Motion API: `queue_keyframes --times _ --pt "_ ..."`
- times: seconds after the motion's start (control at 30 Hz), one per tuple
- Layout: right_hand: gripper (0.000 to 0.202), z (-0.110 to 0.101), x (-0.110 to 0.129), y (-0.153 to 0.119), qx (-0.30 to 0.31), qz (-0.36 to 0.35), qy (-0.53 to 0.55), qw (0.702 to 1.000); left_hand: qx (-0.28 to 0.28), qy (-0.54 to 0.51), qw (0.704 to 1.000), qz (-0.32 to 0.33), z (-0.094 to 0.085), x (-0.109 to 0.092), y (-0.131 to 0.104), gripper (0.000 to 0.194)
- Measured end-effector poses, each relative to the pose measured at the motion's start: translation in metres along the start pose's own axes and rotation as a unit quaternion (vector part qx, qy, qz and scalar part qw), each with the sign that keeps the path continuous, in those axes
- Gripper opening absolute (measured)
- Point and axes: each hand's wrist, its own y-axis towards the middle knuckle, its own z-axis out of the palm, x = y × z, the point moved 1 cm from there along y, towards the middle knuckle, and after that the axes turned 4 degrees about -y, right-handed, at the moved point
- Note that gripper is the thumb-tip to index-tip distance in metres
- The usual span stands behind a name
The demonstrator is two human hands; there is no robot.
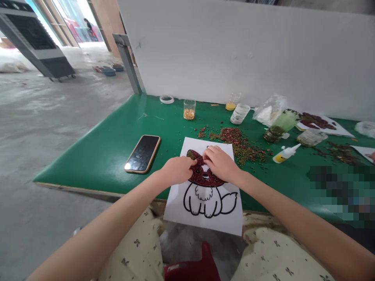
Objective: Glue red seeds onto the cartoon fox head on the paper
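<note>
A white sheet (175,210) with a thick-lined drawing of a sitting animal lies over the table's front edge. Dark red beans cover most of the animal's head (202,180), with a green patch in one ear; its body is bare paper. My left hand (179,171) rests at the left of the head, fingers bent together against the beans. From the right, my right hand (220,162) reaches over the top of the head with its fingers curled in. Whatever lies between either hand's fingertips is too small or hidden to make out.
Loose red and green beans (238,142) are heaped behind the sheet. A phone (143,153) lies to the left. Behind stand a cup of corn kernels (189,111) and a white cup (240,114). A glue bottle (285,153) and a tipped green container (281,125) are right.
</note>
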Motion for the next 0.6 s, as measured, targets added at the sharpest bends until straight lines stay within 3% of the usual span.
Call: queue_keyframes --times 0.27,0.4,0.5,0.6 --pt "0.013 0.005 -0.001 0.0 0.024 0.004 0.034 0.999 0.004 0.002 1.0 0.001 -0.001 -0.001 -0.001 0.049" --pt "0.01 -0.004 -0.004 0.0 0.003 0.021 0.041 0.999 -0.002 -0.002 1.0 0.0 -0.002 -0.002 -0.002 0.048" --pt "0.007 -0.016 -0.019 0.002 -0.029 0.078 0.022 0.996 -0.01 -0.001 1.0 -0.013 -0.004 -0.003 -0.002 0.047" --pt "0.009 -0.026 -0.05 0.002 -0.056 0.148 -0.023 0.987 -0.017 -0.011 0.999 -0.03 -0.007 -0.005 -0.002 0.047"
